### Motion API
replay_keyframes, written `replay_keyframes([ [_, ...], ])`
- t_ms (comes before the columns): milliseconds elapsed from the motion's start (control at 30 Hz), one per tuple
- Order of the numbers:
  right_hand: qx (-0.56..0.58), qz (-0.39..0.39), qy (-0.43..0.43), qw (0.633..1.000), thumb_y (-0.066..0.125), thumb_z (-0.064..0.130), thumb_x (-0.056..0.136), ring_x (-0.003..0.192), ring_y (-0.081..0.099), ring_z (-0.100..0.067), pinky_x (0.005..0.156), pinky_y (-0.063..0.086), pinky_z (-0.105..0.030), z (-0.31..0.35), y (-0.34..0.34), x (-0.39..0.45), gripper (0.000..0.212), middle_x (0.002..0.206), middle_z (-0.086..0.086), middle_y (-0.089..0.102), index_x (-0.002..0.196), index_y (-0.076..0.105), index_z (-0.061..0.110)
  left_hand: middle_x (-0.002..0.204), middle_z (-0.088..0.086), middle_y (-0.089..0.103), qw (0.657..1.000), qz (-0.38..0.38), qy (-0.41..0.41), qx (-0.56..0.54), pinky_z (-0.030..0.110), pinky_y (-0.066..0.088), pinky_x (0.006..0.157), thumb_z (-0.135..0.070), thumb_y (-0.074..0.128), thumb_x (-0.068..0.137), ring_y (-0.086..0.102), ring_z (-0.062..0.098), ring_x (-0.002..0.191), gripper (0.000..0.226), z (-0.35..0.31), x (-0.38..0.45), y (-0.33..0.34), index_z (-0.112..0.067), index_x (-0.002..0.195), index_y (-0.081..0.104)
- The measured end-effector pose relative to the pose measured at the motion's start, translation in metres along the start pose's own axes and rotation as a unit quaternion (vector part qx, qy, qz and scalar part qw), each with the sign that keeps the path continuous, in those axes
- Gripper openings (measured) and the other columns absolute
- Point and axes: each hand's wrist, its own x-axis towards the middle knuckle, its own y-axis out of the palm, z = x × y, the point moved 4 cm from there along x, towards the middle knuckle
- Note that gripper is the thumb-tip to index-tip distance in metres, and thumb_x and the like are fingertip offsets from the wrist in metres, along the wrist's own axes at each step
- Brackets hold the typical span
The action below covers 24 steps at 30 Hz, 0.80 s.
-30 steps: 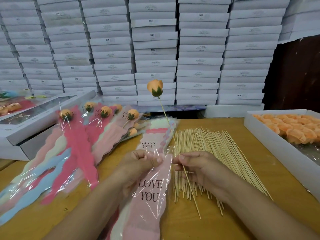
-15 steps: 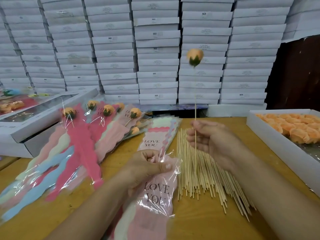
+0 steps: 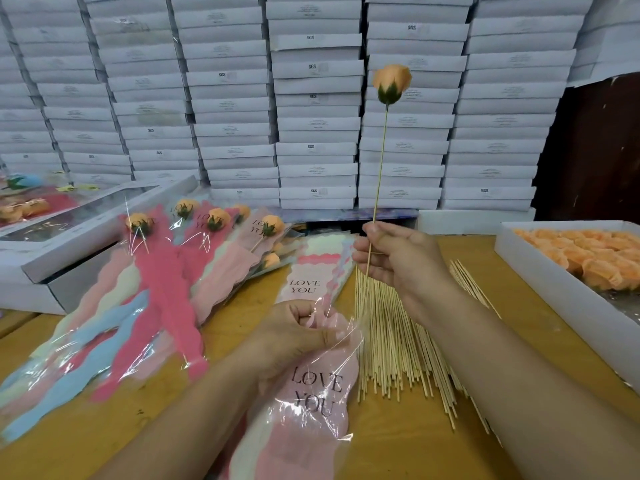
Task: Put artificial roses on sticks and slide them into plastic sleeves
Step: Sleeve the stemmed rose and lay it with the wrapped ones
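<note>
Above the right hand (image 3: 398, 261), in the head view, a thin pale wooden stick (image 3: 380, 168) was held almost upright, pinched between thumb and fingers near its lower end, with an orange artificial rose with a green calyx (image 3: 391, 83) fixed at its top. Below and to the left of that grip, the mouth of a clear plastic sleeve with a pink wavy insert (image 3: 311, 393) was pinched by the left hand (image 3: 294, 337), its long axis running towards the person. The stick's bare lower tip was judged to be the end nearer the sleeve mouth. "LOVE YOU" was printed on the sleeve, and "SGS" could be read on several stacked white cardboard boxes (image 3: 315, 67) behind; the smaller print was illegible.
</note>
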Motion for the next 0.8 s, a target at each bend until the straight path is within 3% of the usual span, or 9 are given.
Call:
replay_keyframes([
  [167,0.011,0.020,0.039,0.999,0.065,0.013,0.094,0.065,0.072,-0.014,0.056,0.056,-0.023,-0.020,0.000,-0.006,0.024,0.076,-0.005,0.075,0.117,0.067,0.005,0.075,0.011,0.064,1.000,-0.012,0.009,0.000,0.024,0.051,0.069,-0.009,0.091,0.058,0.068,0.015,0.069,0.027,-0.001,0.001,0.001,-0.012,0.061,0.065],
  [267,0.009,0.028,0.045,0.999,0.066,0.015,0.094,0.069,0.073,-0.013,0.058,0.056,-0.021,-0.029,0.001,-0.011,0.021,0.078,-0.004,0.076,0.112,0.068,0.006,0.084,0.016,0.062,0.999,-0.025,0.011,-0.026,0.025,0.050,0.072,-0.016,0.093,0.053,0.065,0.016,0.072,0.055,-0.002,0.001,-0.002,0.012,0.089,0.062],
  [400,-0.001,0.030,0.054,0.998,0.068,0.017,0.092,0.082,0.074,-0.011,0.065,0.056,-0.019,-0.037,-0.002,-0.015,0.017,0.085,-0.002,0.078,0.108,0.070,0.012,0.075,0.012,0.058,1.000,-0.009,0.012,-0.021,0.016,0.048,0.059,-0.017,0.089,0.067,0.056,0.015,0.067,0.034,-0.005,-0.001,0.001,-0.007,0.070,0.057],
  [467,-0.005,0.039,0.065,0.997,0.068,0.016,0.091,0.094,0.072,-0.013,0.079,0.057,-0.025,-0.040,-0.003,-0.016,0.018,0.091,-0.001,0.078,0.109,0.071,0.012,0.066,0.008,0.053,0.999,-0.015,0.013,-0.026,0.014,0.048,0.060,-0.015,0.086,0.073,0.051,0.012,0.059,0.031,-0.004,0.000,0.001,-0.009,0.068,0.056],
  [533,-0.022,0.046,0.075,0.996,0.069,0.017,0.090,0.102,0.068,-0.017,0.094,0.053,-0.037,-0.042,-0.004,-0.019,0.020,0.097,0.000,0.078,0.109,0.073,0.012,0.065,0.007,0.050,0.999,-0.014,0.018,-0.035,0.020,0.046,0.071,-0.014,0.082,0.078,0.048,0.016,0.063,0.028,-0.003,0.001,0.002,-0.007,0.067,0.056],
  [600,-0.036,0.056,0.084,0.994,0.069,0.018,0.090,0.108,0.067,-0.023,0.100,0.049,-0.046,-0.045,-0.003,-0.022,0.020,0.101,0.000,0.077,0.108,0.074,0.011,0.066,0.003,0.061,0.998,-0.006,0.032,-0.049,0.020,0.049,0.068,-0.012,0.076,0.081,0.056,0.011,0.064,0.020,-0.005,0.001,0.004,-0.011,0.063,0.067],
  [667,-0.028,0.064,0.093,0.993,0.069,0.017,0.090,0.104,0.068,-0.026,0.095,0.053,-0.043,-0.047,-0.003,-0.024,0.021,0.103,-0.001,0.077,0.109,0.074,0.010,0.080,0.010,0.069,0.996,-0.004,0.039,-0.076,0.019,0.053,0.065,-0.012,0.074,0.082,0.063,0.014,0.071,0.016,-0.006,0.000,0.004,0.003,0.084,0.073],
  [733,-0.020,0.073,0.095,0.993,0.070,0.016,0.089,0.094,0.068,-0.019,0.080,0.057,-0.034,-0.048,-0.002,-0.026,0.023,0.101,-0.001,0.077,0.110,0.073,0.010,0.095,0.020,0.066,0.995,-0.013,0.033,-0.098,0.021,0.055,0.067,-0.013,0.076,0.080,0.064,0.020,0.079,0.044,-0.005,0.001,0.002,0.020,0.104,0.059],
  [800,-0.020,0.079,0.095,0.992,0.070,0.017,0.089,0.089,0.068,-0.014,0.072,0.058,-0.028,-0.050,-0.002,-0.028,0.024,0.100,-0.001,0.077,0.112,0.073,0.010,0.092,0.017,0.071,0.994,-0.015,0.022,-0.106,0.020,0.057,0.065,-0.009,0.080,0.072,0.070,0.016,0.076,0.038,-0.007,-0.001,0.003,0.011,0.101,0.067],
])
